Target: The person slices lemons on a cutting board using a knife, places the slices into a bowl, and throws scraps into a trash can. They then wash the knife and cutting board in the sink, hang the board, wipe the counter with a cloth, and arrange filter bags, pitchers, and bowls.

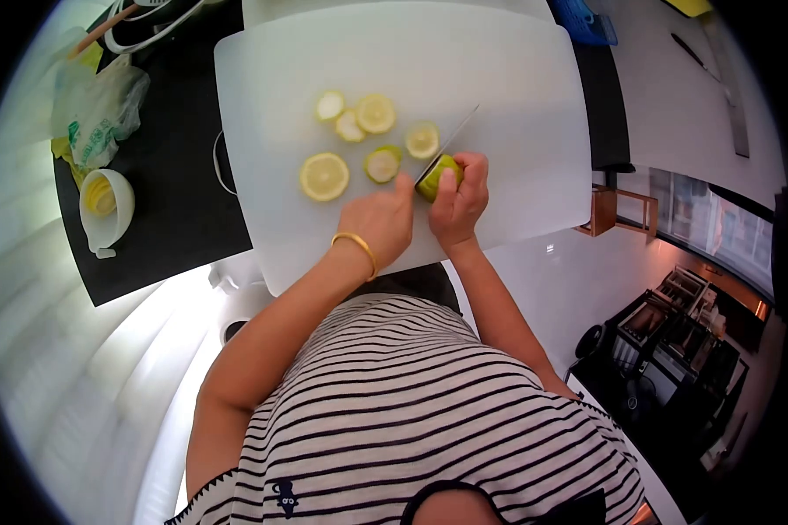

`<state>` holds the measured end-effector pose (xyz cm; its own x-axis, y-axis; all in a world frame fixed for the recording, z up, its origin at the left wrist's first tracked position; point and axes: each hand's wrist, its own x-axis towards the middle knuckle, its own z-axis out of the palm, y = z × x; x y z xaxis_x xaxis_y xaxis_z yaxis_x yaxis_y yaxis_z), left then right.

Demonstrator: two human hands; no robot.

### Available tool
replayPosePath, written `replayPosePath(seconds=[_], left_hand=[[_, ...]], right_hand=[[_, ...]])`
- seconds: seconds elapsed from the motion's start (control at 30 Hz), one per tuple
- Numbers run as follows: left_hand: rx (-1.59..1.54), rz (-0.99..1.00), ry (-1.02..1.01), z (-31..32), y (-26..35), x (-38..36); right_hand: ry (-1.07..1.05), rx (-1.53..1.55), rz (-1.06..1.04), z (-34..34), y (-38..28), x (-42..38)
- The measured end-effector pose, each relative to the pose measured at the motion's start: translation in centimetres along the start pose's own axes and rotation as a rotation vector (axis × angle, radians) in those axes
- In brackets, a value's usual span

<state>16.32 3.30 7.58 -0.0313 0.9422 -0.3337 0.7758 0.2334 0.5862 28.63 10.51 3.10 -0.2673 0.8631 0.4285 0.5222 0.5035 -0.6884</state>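
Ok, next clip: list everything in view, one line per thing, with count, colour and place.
cutting board: one, white, centre top, on the dark counter
lemon slices: six, yellow-green, spread on the board's middle
lemon piece: one, green-skinned, uncut remainder under the right hand
knife: one, silver blade, set across the lemon piece
white jug: one, with something yellow inside, left on the counter
plastic bag: one, clear with green print, upper left
blue item: one, top edge, too cropped to identify
bangle: one, gold, left wrist
striped top: one, white and black, lower centre
left hand: gripping the knife handle
right hand: steadying the lemon piece
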Motion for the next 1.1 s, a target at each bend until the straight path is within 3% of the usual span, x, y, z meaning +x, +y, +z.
replayPosePath(seconds=[0.13,0.53,0.77,0.93,1.1], left_hand=[[0.011,0.039,0.099,-1.7,0.7,-3.9],[0.075,-0.023,0.022,-2.0,1.4,-6.9],[0.056,-0.041,-0.064,-2.6,2.1,-5.2],[0.033,-0.045,-0.103,-0.1,0.9,1.0],[0.041,-0.029,-0.026,0.5,0.7,1.1]], right_hand=[[-0.016,0.031,0.053,0.0,0.1,0.0],[0.019,0.019,0.054,0.5,0.4,-0.2],[0.004,0.011,0.077,0.3,0.0,0.0],[0.017,-0.032,0.003,0.2,0.0,0.2],[0.019,0.028,0.03,-0.1,-0.1,0.1]])
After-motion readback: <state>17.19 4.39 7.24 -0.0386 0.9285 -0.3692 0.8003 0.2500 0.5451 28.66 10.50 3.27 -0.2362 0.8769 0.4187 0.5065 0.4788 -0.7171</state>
